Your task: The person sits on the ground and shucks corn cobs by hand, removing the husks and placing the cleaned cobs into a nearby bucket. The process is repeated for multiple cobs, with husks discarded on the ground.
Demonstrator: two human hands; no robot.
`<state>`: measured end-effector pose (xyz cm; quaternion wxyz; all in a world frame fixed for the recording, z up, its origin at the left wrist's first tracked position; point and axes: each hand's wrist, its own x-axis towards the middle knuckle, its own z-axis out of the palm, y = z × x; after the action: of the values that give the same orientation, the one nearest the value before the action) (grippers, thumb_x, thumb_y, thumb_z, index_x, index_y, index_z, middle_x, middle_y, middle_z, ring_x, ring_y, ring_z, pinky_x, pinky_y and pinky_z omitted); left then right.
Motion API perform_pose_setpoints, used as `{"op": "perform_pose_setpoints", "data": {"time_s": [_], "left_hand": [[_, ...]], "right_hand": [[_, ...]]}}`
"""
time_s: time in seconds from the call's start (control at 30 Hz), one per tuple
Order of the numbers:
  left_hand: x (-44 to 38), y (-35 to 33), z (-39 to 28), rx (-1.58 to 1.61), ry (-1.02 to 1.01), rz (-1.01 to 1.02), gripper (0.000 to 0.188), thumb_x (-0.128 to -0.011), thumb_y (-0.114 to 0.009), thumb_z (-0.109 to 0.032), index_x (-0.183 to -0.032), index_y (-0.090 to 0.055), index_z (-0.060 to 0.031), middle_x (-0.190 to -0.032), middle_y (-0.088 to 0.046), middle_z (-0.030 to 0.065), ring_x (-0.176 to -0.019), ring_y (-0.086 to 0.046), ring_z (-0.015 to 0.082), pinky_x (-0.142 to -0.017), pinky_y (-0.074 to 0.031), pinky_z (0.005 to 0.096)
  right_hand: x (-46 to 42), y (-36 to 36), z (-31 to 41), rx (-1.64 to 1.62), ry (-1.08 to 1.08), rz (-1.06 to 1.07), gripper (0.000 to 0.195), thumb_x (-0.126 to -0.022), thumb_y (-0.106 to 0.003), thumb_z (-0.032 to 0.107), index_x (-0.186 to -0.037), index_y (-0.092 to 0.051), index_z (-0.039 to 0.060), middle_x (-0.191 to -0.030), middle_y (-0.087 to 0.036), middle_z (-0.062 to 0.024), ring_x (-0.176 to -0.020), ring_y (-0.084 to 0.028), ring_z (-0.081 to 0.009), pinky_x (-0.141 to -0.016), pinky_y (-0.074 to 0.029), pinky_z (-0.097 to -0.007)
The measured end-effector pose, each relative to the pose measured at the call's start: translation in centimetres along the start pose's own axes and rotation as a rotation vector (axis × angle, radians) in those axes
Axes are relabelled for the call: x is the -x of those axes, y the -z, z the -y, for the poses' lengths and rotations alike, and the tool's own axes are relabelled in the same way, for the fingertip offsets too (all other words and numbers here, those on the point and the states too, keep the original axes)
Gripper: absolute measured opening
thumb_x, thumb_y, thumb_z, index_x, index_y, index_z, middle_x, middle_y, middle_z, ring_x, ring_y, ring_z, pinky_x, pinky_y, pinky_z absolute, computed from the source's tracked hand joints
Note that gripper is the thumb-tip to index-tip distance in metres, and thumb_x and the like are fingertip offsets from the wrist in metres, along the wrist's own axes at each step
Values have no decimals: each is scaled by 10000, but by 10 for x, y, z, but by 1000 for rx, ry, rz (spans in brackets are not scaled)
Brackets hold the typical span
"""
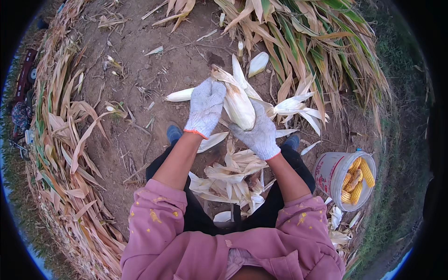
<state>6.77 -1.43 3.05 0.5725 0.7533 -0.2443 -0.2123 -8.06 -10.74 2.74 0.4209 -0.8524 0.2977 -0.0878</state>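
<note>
An ear of corn in its pale husk is held between my two gloved hands, its brown, dry tip pointing away from me. My left hand, in a white knit glove with an orange cuff edge, grips the husk near that tip. Around the thick lower end curls my right hand, in a matching glove. Loose husk leaves lie heaped on the soil between my legs. Just beyond my right hand are more peeled husks. The kernels of the held ear are hidden by its husk.
A white plastic bucket with printed writing leans at my right, with several husked yellow corn cobs inside. Cut corn stalks lie at the upper right. Another long row of dry stalks curves along the left. A red vehicle stands beyond it.
</note>
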Motion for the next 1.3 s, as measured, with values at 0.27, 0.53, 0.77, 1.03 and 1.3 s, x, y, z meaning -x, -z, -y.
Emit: {"op": "perform_pose_setpoints", "data": {"time_s": [0.27,0.53,0.77,1.03,1.3], "left_hand": [[2,-12,-14,331,-11,-77,291,-932,-532,-197,-1105,-605,25,-929,-633,38,-826,-536,102,-754,-463,269],[-1,-1,-3,187,19,-45,239,-902,-562,-211,-938,-640,13,-817,-622,27,-738,-522,86,-661,-459,269],[-11,-9,18,864,354,-74,173,-896,-494,-68,-1011,-613,-15,-976,-653,80,-906,-638,202,-835,-519,342],[1,-19,12,703,373,59,188,-902,-501,-77,-1052,-598,-17,-984,-646,80,-892,-640,166,-782,-530,300],[23,-44,-6,496,280,162,314,-883,-607,-211,-1090,-598,25,-985,-624,101,-781,-621,144,-682,-538,266]], "right_hand": [[0,1,-14,-2,76,-108,769,-687,-789,382,-1304,-475,47,-1173,-603,-174,-1085,-597,-320,-931,-480,-402],[-3,-2,-21,94,89,-139,781,-683,-796,368,-1325,-470,64,-1191,-590,-179,-1096,-587,-331,-937,-477,-404],[-1,-7,-19,-242,65,14,807,-697,-795,367,-1341,-430,45,-1202,-581,-178,-1122,-578,-285,-958,-459,-378],[-11,-11,-33,-364,156,-134,752,-831,-692,358,-1418,-345,42,-1319,-494,-223,-1229,-497,-328,-1019,-397,-390],[-15,-12,-29,-232,-18,-285,466,-947,-543,318,-1334,-456,74,-1127,-617,-225,-1032,-607,-402,-875,-476,-432]]}}
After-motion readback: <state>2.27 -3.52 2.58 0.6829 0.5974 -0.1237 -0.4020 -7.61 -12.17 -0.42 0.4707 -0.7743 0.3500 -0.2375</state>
